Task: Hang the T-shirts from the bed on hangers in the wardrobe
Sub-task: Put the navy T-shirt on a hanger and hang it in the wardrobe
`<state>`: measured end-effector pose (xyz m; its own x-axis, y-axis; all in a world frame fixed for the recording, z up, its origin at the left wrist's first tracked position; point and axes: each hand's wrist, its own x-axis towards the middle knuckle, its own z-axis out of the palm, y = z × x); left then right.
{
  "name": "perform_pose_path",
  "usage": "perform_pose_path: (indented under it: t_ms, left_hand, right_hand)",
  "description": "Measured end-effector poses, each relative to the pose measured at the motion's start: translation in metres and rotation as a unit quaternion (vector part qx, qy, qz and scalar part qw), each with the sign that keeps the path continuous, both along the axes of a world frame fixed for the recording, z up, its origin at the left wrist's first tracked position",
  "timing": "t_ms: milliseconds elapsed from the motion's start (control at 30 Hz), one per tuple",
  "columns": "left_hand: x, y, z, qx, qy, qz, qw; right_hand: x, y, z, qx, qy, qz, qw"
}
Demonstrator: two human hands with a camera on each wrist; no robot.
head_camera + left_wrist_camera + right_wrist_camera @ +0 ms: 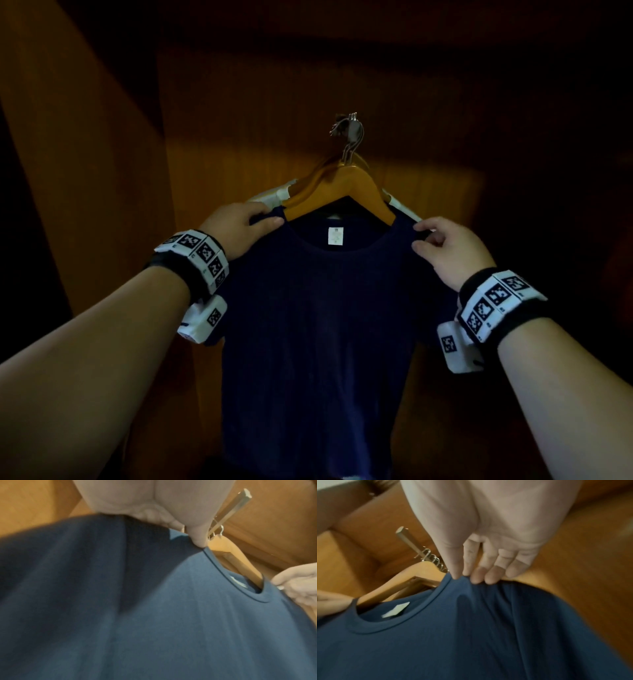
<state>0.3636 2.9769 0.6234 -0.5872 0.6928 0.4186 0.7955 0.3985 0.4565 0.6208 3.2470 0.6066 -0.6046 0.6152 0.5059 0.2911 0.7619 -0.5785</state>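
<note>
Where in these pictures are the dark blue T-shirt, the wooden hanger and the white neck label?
dark blue T-shirt (308, 325), head view, on the chest panel.
wooden hanger (342, 181), head view, on the bare wood below the hook.
white neck label (335, 235), head view, on the label's middle.

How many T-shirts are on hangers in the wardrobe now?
2. A navy T-shirt hangs in front, both hands pinching its shoulders; a white one hangs right behind it, mostly hidden. More may be hidden.

Both arms reach forward; the left hand and right hand each pinch a shoulder of the navy T-shirt.
</note>
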Motion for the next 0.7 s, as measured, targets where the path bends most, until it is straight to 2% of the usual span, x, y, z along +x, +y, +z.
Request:
perform_pose_path:
  t_ms: [67, 133, 267, 333, 400, 467, 567, 700]
  left_hand:
    - [0.0, -0.005, -0.001, 0.036, -0.023, -0.009, 0.999]
    - [-0.003, -0.014, -0.01, 0.118, -0.059, 0.02, 0.991]
    - [-0.013, -0.035, -0.053, 0.277, -0.185, 0.102, 0.937]
    - [-0.015, -0.04, -0.078, 0.303, -0.257, 0.113, 0.91]
    - [-0.016, -0.043, -0.095, 0.304, -0.296, 0.106, 0.899]
    - [-0.02, -0.046, -0.105, 0.304, -0.302, 0.101, 0.898]
    - [-0.027, -0.048, -0.108, 0.289, -0.252, 0.134, 0.914]
    - [-0.034, -0.046, -0.11, 0.313, -0.233, 0.182, 0.902]
  right_hand:
    - [0.001, 0.006, -0.004, -0.004, 0.031, -0.033, 0.999]
    - [0.004, 0.015, -0.011, -0.018, 0.043, -0.064, 0.997]
    - [0.01, 0.026, -0.03, -0.105, 0.015, -0.06, 0.993]
    - [0.012, 0.026, -0.035, -0.156, 0.052, -0.062, 0.984]
    - [0.014, 0.028, -0.041, -0.244, 0.092, -0.062, 0.963]
    - [0.016, 0.03, -0.048, -0.298, 0.091, -0.064, 0.948]
    - [0.019, 0.033, -0.062, -0.284, 0.069, -0.101, 0.951]
    - [0.032, 0.038, -0.079, -0.279, 0.137, -0.168, 0.935]
